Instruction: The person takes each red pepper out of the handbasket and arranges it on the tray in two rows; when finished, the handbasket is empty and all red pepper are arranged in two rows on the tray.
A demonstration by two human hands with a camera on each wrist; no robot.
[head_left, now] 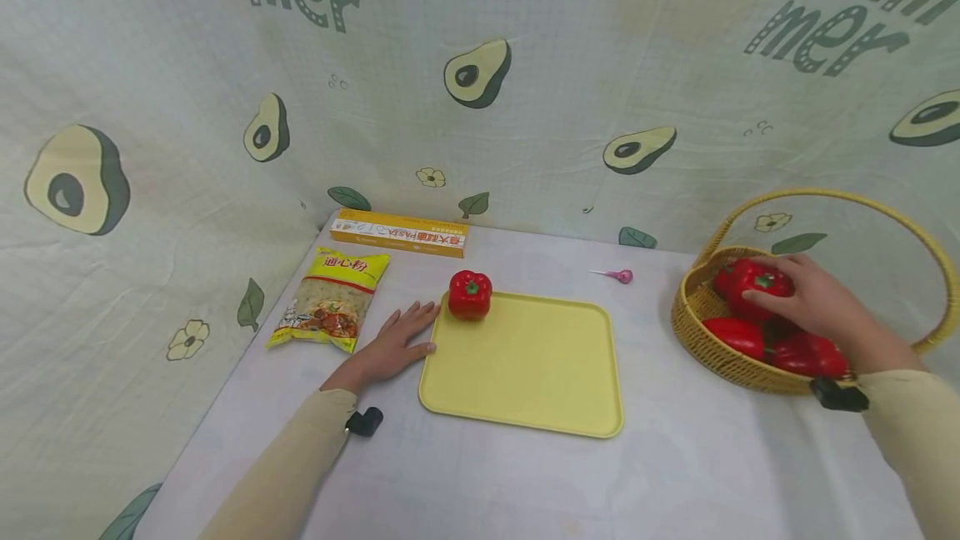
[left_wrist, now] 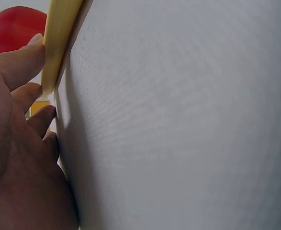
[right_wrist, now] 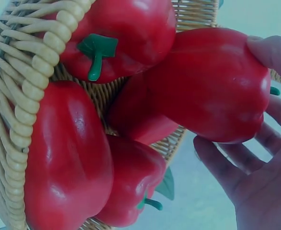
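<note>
My right hand (head_left: 817,298) curls its thumb and fingers round a red bell pepper (head_left: 759,286) at the top of the pile in the wicker basket (head_left: 705,352). In the right wrist view the hand (right_wrist: 269,158) grips that pepper (right_wrist: 212,86) near its stem end, above other red peppers. My left hand (head_left: 392,346) lies flat with spread fingers, its fingertips at the left edge of the yellow tray (head_left: 525,365). The left wrist view shows the thumb of this hand (left_wrist: 23,129) against the tray's rim (left_wrist: 59,43). Another red pepper (head_left: 470,296) stands in the tray's back left corner.
A yellow bag of pasta (head_left: 330,298) lies left of the tray, with an orange and white pasta box (head_left: 397,233) behind it. A pink lollipop (head_left: 622,276) lies between tray and basket, farther back. The basket's tall handle (head_left: 847,194) arches over the peppers. Patterned cloth hangs behind.
</note>
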